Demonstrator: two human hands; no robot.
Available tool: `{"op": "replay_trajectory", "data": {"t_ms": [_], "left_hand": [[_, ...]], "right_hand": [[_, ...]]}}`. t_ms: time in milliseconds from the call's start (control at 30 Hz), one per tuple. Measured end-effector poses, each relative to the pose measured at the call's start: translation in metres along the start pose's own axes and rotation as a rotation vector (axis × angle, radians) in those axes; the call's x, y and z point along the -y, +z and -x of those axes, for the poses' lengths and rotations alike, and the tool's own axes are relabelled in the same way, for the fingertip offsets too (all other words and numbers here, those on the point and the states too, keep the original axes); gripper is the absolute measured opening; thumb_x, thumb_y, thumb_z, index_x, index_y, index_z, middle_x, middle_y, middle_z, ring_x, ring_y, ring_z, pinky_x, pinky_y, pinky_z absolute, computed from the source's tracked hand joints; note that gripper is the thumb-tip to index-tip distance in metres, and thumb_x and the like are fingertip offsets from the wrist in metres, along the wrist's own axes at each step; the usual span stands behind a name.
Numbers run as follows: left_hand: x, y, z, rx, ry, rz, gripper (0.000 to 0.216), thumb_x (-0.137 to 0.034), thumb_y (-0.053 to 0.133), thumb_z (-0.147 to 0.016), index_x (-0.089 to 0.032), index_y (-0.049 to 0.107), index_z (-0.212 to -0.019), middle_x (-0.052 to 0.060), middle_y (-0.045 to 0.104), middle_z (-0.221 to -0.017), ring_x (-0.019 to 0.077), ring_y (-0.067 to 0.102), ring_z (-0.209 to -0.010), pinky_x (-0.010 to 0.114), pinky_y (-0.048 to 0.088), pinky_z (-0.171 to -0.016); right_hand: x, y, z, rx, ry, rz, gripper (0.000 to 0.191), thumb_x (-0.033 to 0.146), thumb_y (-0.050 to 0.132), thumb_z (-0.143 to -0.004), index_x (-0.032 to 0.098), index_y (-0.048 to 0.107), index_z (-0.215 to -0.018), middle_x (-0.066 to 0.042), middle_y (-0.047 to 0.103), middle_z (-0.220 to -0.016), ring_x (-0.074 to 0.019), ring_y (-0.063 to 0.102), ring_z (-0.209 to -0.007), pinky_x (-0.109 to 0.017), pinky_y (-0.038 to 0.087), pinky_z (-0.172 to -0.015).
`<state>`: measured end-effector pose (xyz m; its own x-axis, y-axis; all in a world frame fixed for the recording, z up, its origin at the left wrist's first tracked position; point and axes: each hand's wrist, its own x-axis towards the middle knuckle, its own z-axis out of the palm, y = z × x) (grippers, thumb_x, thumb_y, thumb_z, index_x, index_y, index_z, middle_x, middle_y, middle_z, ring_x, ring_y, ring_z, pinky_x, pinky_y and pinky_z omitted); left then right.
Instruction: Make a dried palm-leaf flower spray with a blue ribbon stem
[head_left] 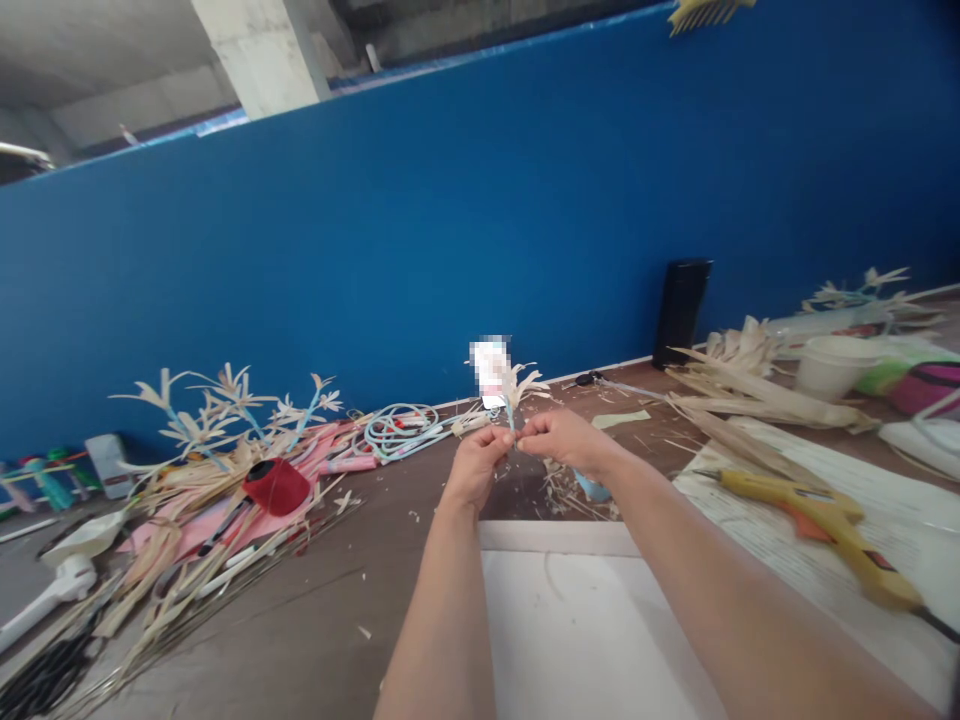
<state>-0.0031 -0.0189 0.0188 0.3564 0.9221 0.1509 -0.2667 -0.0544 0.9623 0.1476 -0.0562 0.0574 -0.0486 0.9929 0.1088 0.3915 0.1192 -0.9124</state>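
Observation:
Both my hands are raised over the brown table [315,620] and pinch the same thin stem. My left hand [475,463] is closed on the lower stem of a small straw flower [519,385] with pale petals and a blue-wrapped stalk. My right hand [568,440] pinches the stem from the right, fingertips touching those of the left. The flower stands upright above my fingers. A blurred white patch sits just behind it.
A yellow glue gun [825,520] lies on a white mat at the right. A white board [577,620] lies under my arms. Finished straw flowers [232,400], a red thread spool [275,486], dried leaves [750,400], a white cup [829,365] and coiled cable [397,428] crowd the table.

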Motion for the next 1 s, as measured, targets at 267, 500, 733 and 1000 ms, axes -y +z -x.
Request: {"op": "replay_trajectory", "data": {"t_ms": [267, 500, 733, 1000], "left_hand": [[0.003, -0.001, -0.002, -0.045, 0.020, -0.020, 0.025, -0.036, 0.072, -0.060, -0.014, 0.064, -0.068, 0.001, 0.058, -0.068, 0.0061, 0.040, -0.055, 0.020, 0.029, -0.052], [0.004, -0.001, -0.005, -0.109, 0.019, -0.061, 0.028, -0.039, 0.071, -0.059, -0.014, 0.066, -0.071, -0.001, 0.054, -0.061, 0.0064, 0.039, -0.053, 0.021, 0.028, -0.052], [0.005, -0.002, -0.009, -0.174, 0.045, -0.123, 0.032, -0.042, 0.070, -0.059, -0.014, 0.066, -0.073, -0.001, 0.052, -0.059, 0.0063, 0.037, -0.052, 0.020, 0.027, -0.051], [0.001, 0.000, -0.009, -0.237, 0.084, -0.164, 0.032, -0.042, 0.069, -0.060, -0.013, 0.064, -0.073, -0.002, 0.050, -0.056, 0.0064, 0.035, -0.050, 0.021, 0.027, -0.050]], "right_hand": [[0.000, 0.001, -0.002, -0.024, -0.028, 0.101, 0.019, 0.035, 0.059, -0.061, 0.016, 0.057, -0.056, 0.005, 0.044, -0.049, -0.0079, 0.035, -0.048, -0.022, 0.026, -0.047], [-0.002, 0.007, -0.006, -0.118, -0.035, 0.144, 0.018, 0.034, 0.058, -0.059, 0.016, 0.060, -0.058, 0.004, 0.048, -0.048, -0.0090, 0.039, -0.048, -0.022, 0.027, -0.046], [0.001, 0.012, -0.004, -0.158, -0.079, 0.163, 0.017, 0.031, 0.055, -0.061, 0.016, 0.062, -0.061, 0.004, 0.049, -0.048, -0.0092, 0.040, -0.048, -0.021, 0.027, -0.044], [0.001, 0.017, -0.005, -0.203, -0.180, 0.180, 0.019, 0.030, 0.052, -0.065, 0.016, 0.065, -0.068, 0.001, 0.056, -0.057, -0.0110, 0.044, -0.054, -0.021, 0.031, -0.049]]}}
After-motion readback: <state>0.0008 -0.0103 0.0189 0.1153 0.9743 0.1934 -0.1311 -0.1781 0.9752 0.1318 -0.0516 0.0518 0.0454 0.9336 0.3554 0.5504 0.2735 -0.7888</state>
